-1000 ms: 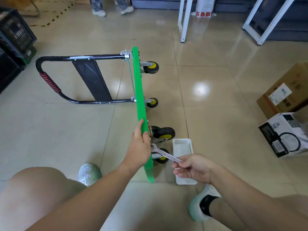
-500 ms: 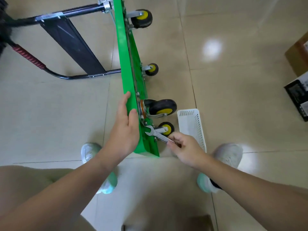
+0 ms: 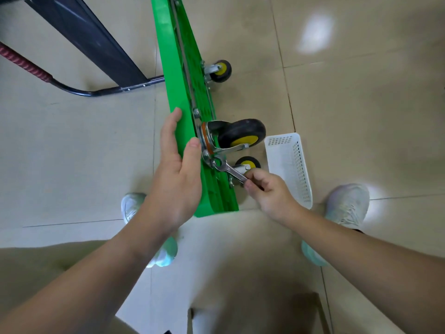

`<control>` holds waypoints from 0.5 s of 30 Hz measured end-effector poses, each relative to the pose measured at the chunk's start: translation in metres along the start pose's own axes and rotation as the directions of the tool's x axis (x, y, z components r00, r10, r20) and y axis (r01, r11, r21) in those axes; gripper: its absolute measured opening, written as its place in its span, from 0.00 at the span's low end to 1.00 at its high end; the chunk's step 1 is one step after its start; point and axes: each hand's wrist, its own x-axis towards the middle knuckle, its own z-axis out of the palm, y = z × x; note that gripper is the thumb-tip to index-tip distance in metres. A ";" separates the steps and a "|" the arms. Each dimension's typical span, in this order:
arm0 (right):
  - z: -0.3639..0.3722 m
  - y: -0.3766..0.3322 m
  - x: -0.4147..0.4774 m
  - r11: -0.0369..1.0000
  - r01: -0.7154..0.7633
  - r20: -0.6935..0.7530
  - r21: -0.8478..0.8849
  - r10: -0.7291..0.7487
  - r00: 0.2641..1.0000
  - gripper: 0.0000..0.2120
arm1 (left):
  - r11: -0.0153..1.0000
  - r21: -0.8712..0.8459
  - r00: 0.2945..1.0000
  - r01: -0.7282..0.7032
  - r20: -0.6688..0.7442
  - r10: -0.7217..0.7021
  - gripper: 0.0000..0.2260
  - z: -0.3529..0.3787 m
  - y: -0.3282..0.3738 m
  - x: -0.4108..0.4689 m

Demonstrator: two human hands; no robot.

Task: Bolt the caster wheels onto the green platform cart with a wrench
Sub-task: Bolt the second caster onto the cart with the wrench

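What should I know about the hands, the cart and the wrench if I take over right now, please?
Left hand: open, flat on the upper edge of the green cart, which stands on its side.
Right hand: pinches the wrench; its head sits on a bolt at the plate of the big wheel.
Done: the wheels in view sit on the underside.
Left: tighten this bolt; the tightness of the others cannot be seen.
A white basket lies beside the cart.

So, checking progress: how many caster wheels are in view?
3. A large caster beside the left hand; a small caster just past the wrench; a second small caster farther up the green platform. Others may lie outside the frame.
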 end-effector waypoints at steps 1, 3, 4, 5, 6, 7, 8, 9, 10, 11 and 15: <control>0.001 0.001 0.002 1.000 0.006 0.015 -0.008 -0.006 1.000 0.11 | 1.000 -0.019 1.000 0.001 0.001 -0.001 0.24 0.000 0.000 0.000; 0.001 0.006 0.008 0.999 0.006 0.060 -0.045 -0.004 0.998 0.08 | 0.998 -0.067 1.000 0.008 -0.001 -0.008 0.23 0.000 0.000 0.000; 0.002 0.009 0.011 0.998 0.004 0.081 -0.068 0.001 0.997 0.07 | 0.996 -0.086 1.000 0.014 -0.001 -0.014 0.23 0.000 0.000 0.001; 0.003 0.012 0.015 0.996 0.003 0.101 -0.088 0.006 0.995 0.06 | 0.995 -0.095 1.000 0.021 -0.001 -0.021 0.23 0.001 0.001 0.001; 0.004 0.014 0.018 0.994 0.002 0.118 -0.107 0.011 0.993 0.06 | 0.995 -0.095 1.000 0.027 0.001 -0.027 0.23 0.001 0.001 0.002; 0.005 0.016 0.022 0.993 0.003 0.134 -0.119 0.013 0.991 0.06 | 0.995 -0.092 1.000 0.028 0.002 -0.028 0.24 0.000 0.001 0.002; 0.006 0.018 0.025 0.992 0.005 0.148 -0.124 0.013 0.989 0.06 | 0.995 -0.092 1.000 0.028 0.002 -0.028 0.24 0.000 0.000 0.002; 0.006 0.019 0.029 0.992 0.008 0.159 -0.123 0.011 0.987 0.07 | 0.995 -0.097 1.000 0.027 0.002 -0.027 0.24 0.000 0.001 0.002; 0.006 0.021 0.032 0.993 0.010 0.167 -0.121 0.010 0.986 0.07 | 0.994 -0.103 1.000 0.026 0.001 -0.026 0.24 0.001 0.001 0.002; 0.006 0.023 0.035 0.992 0.016 0.174 -0.122 0.006 0.985 0.08 | 0.994 -0.106 1.000 0.026 -0.001 -0.026 0.23 0.001 0.002 0.001; 0.005 0.024 0.043 0.990 0.046 0.219 -0.134 -0.015 0.975 0.08 | 0.993 -0.114 0.999 0.038 -0.002 -0.038 0.21 0.002 0.003 0.001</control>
